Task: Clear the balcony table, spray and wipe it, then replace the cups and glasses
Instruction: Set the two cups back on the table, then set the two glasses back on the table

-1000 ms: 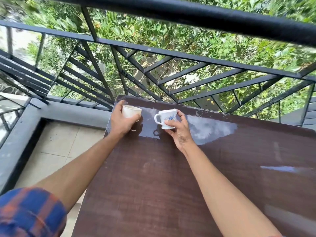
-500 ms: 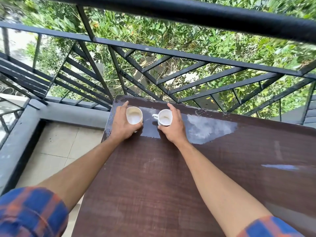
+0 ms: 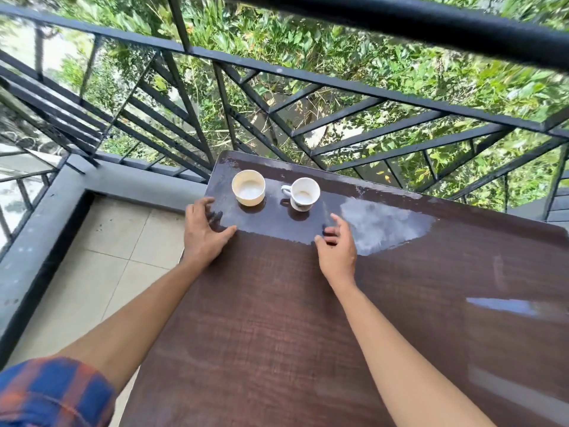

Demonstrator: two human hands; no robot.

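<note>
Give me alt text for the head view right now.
Two empty cups, a cream cup and a white handled cup, stand upright and apart at the far left corner of a brown table. The left hand and right hand are open, touching neither cup.

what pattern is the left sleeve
Blue and orange plaid on the sleeve, clearest in the head view.

I see the table run off the bottom and right edges. Beyond the table, the railing blurs along its top bar. I cannot read the handled cup's pattern.
</note>
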